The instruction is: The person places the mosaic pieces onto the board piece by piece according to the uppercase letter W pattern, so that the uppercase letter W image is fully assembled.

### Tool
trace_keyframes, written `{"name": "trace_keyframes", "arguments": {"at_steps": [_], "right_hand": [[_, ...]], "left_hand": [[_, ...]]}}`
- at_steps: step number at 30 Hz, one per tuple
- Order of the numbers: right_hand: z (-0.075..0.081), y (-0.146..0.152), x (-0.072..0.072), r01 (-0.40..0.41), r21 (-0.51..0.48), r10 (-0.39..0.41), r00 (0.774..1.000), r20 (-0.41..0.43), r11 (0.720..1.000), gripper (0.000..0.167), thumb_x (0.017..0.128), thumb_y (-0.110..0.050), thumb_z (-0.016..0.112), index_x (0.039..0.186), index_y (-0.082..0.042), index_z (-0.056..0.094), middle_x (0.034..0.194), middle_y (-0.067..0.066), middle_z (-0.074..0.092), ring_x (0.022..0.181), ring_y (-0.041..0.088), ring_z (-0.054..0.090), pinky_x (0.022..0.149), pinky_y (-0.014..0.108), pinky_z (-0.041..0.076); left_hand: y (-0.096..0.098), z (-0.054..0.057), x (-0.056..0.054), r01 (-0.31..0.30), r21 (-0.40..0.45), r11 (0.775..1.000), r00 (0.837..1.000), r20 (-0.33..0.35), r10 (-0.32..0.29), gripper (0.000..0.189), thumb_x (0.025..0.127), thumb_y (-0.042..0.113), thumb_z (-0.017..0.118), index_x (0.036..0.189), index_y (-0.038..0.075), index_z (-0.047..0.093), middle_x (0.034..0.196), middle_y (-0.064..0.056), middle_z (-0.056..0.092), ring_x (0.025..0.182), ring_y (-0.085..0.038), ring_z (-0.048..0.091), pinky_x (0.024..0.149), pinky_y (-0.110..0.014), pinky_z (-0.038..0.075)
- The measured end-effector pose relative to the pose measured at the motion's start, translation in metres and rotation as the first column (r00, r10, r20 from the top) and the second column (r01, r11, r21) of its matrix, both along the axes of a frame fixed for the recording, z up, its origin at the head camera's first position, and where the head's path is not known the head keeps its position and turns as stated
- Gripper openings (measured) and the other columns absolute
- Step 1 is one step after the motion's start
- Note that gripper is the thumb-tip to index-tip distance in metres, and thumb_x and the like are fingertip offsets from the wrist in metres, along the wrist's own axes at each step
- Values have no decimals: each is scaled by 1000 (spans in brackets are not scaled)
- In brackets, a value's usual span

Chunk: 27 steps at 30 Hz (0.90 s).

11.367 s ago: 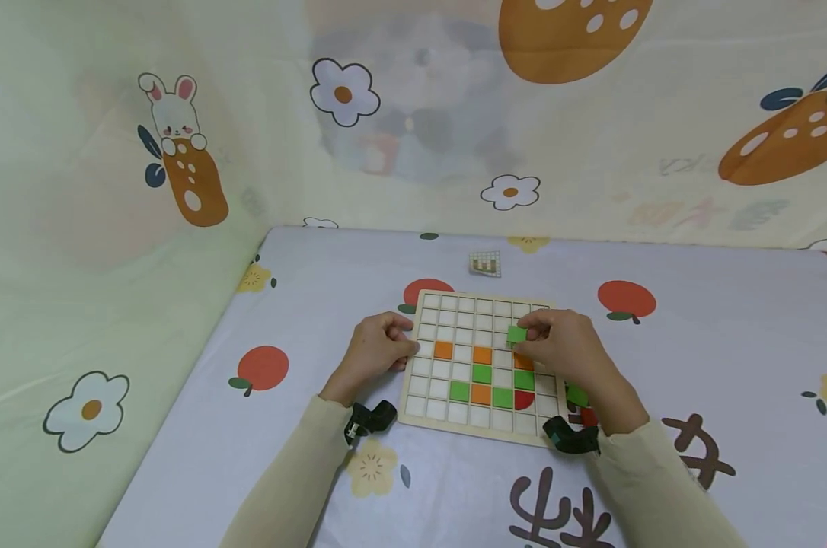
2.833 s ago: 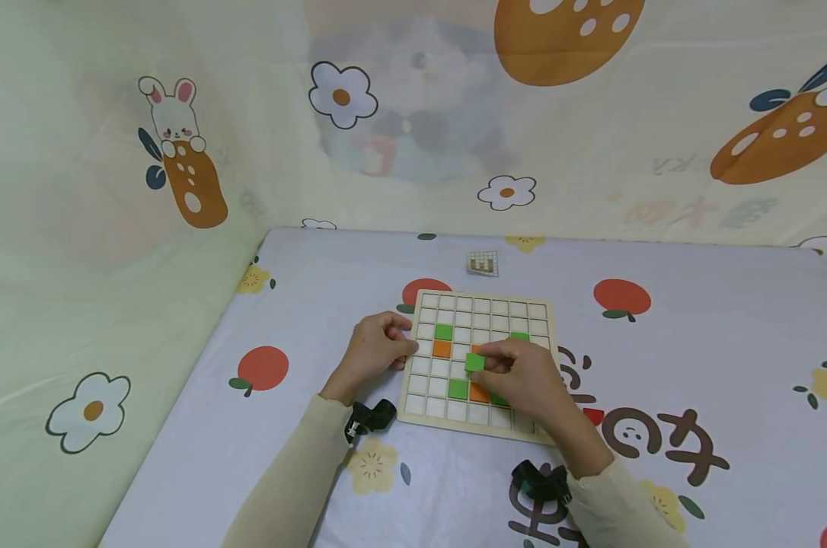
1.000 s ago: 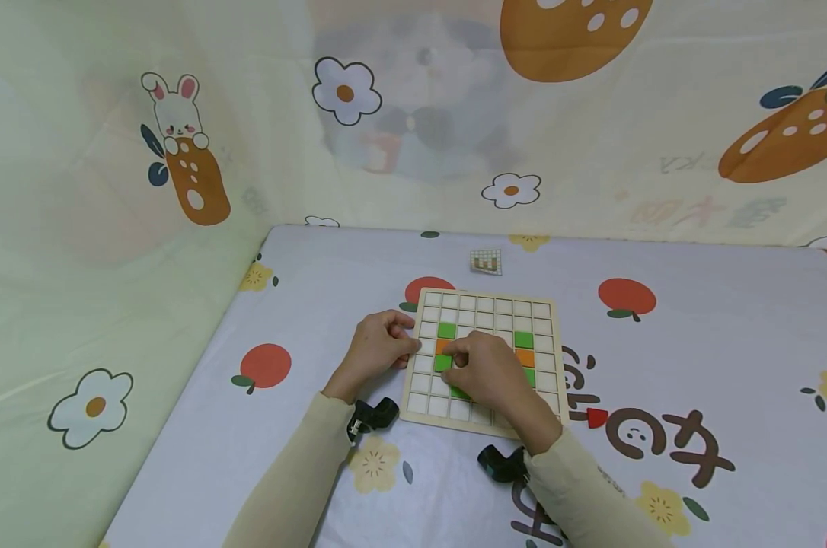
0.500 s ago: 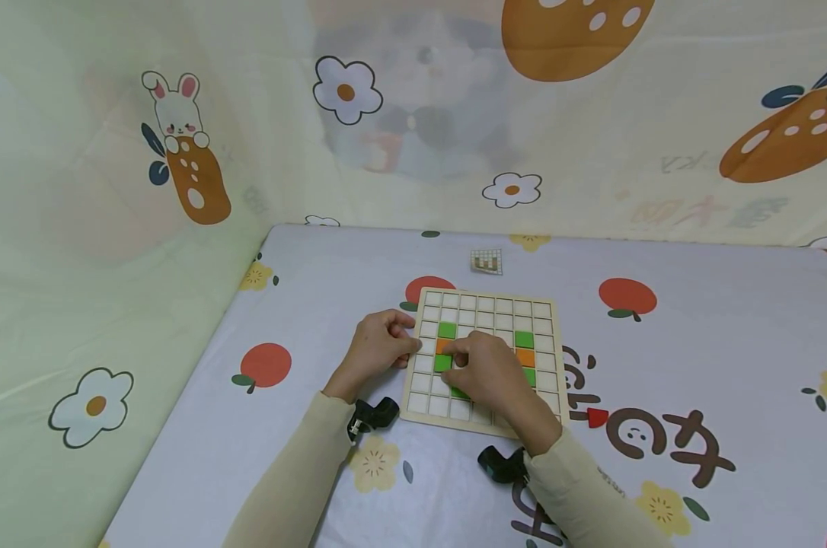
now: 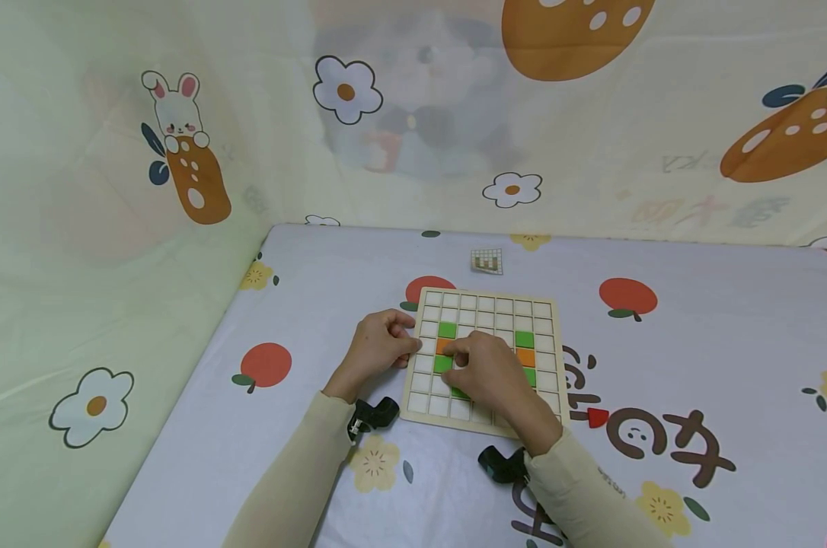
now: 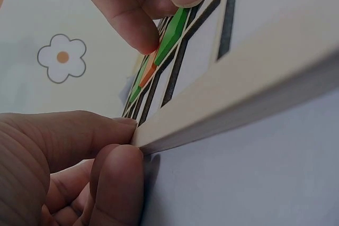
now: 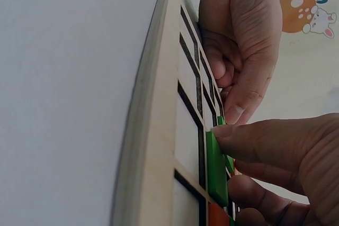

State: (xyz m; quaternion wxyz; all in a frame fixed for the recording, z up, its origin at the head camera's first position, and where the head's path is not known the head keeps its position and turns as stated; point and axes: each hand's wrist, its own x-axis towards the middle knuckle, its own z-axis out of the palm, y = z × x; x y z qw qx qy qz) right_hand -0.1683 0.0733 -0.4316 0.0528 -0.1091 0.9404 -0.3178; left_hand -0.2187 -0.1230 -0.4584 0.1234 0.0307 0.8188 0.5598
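Note:
A wooden grid board (image 5: pixel 487 302) with white cells lies on the cloth, holding green and orange square tiles. My left hand (image 5: pixel 374 352) pinches the board's left edge, thumb at the rim and a finger beside it in the left wrist view. Over the board's middle, my right hand (image 5: pixel 490 371) pinches a green tile (image 5: pixel 442 364) in the left part of the grid. Just beyond that tile sits an orange tile (image 5: pixel 442 346), then another green tile (image 5: pixel 447 329). On the right are a green tile (image 5: pixel 525 339) and an orange tile (image 5: pixel 525 358). My right hand covers several central cells.
A small card (image 5: pixel 486 261) with a printed grid pattern lies behind the board. The table is covered by a printed cloth (image 5: pixel 359 266), and a patterned curtain (image 5: pixel 249 137) stands behind and to the left. Each wrist carries a black camera (image 5: pixel 502 464).
Green tiles have been added at the upper left and right of the grid. My right hand has moved leftward across the board and stayed still this last second. My left hand has kept its place.

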Motion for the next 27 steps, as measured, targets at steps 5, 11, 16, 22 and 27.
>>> {"name": "trace_keyframes", "arguments": {"at_steps": [5, 11, 16, 22, 27], "right_hand": [[0, 0, 1, 4, -3, -4, 1000, 3, 1000, 26, 77, -16, 81, 102, -14, 79, 73, -2, 53, 72, 15, 49, 59, 29, 40], [0, 0, 1, 5, -1, -5, 1000, -4, 1000, 29, 76, -16, 83, 104, -13, 78, 77, 0, 55, 73, 16, 48, 61, 30, 41], [2, 1, 1, -4, 3, 5, 1000, -25, 1000, 31, 75, -16, 83, 106, -11, 78, 79, 3, 55, 74, 18, 47, 63, 31, 40], [2, 5, 4, -9, 0, 8, 996, -84, 1000, 34, 75, -18, 83, 108, -11, 77, 84, 3, 58, 78, 19, 49, 67, 32, 43], [3, 12, 11, 21, -28, -24, 994, -105, 999, 43, 78, -24, 82, 118, -12, 73, 103, 8, 61, 90, 23, 53, 75, 38, 49]], "left_hand": [[0, 0, 0, 1, 2, 1000, 1000, 2, -1, 26, 84, 5, 76, 108, 3, 66, 75, -8, 64, 52, -14, 61, 51, -27, 56], [0, 0, 0, 1, 6, 1000, 1000, 6, -1, 27, 84, 5, 77, 109, 3, 66, 75, -8, 64, 52, -14, 61, 51, -27, 56], [0, 1, 0, 0, 2, 1000, 1000, 5, 0, 27, 84, 5, 76, 109, 3, 66, 76, -8, 64, 52, -14, 61, 51, -27, 56], [0, 1, 0, 1, -13, 1000, 1000, 6, 0, 26, 84, 6, 77, 108, 4, 66, 76, -8, 64, 52, -14, 61, 51, -26, 56], [0, 1, 0, -1, -7, 1000, 1000, 6, 1, 26, 84, 6, 77, 108, 3, 66, 75, -8, 64, 51, -14, 60, 50, -26, 55]]}}
